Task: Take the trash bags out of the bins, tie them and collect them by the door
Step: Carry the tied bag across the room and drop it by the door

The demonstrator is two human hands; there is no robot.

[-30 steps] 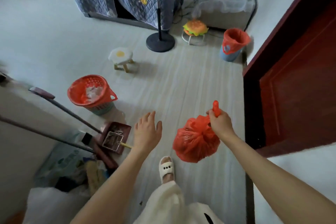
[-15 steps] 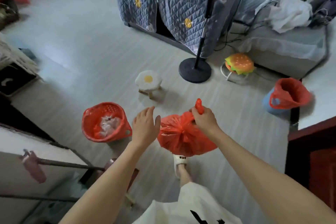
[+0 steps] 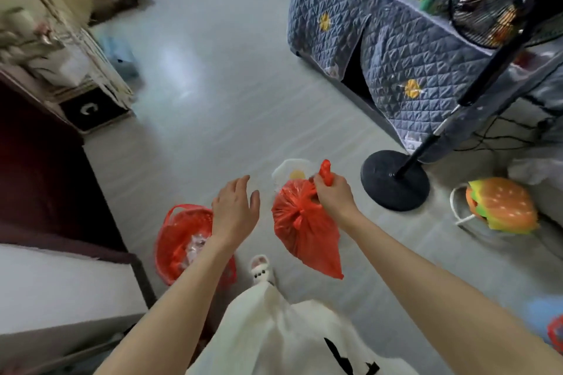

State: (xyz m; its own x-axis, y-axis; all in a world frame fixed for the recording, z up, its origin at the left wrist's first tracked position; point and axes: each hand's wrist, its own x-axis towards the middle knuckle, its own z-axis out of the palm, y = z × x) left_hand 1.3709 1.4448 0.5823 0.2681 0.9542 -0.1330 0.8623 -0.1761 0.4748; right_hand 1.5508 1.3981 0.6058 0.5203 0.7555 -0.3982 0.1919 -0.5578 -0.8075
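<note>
**Tied bag swings away from the door**

Swinging left since the earlier frames, the view has lost the red door and now looks across the room. The right hand (image 3: 333, 196) grips the twisted neck of the tied orange trash bag (image 3: 306, 231), which hangs above the floor; the left hand (image 3: 236, 211) hovers just beside it, its grip wide and holding nothing. Beneath the left forearm sits the orange-lined basket bin (image 3: 179, 240), its bag not yet pulled, which is probably next. Only a white letter "C" on a black storage box (image 3: 91, 108) can be read.

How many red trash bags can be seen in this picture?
2: one tied red bag hangs from the right hand; one lines the bin under the left forearm. A red shape at the right edge is unclear.
</note>
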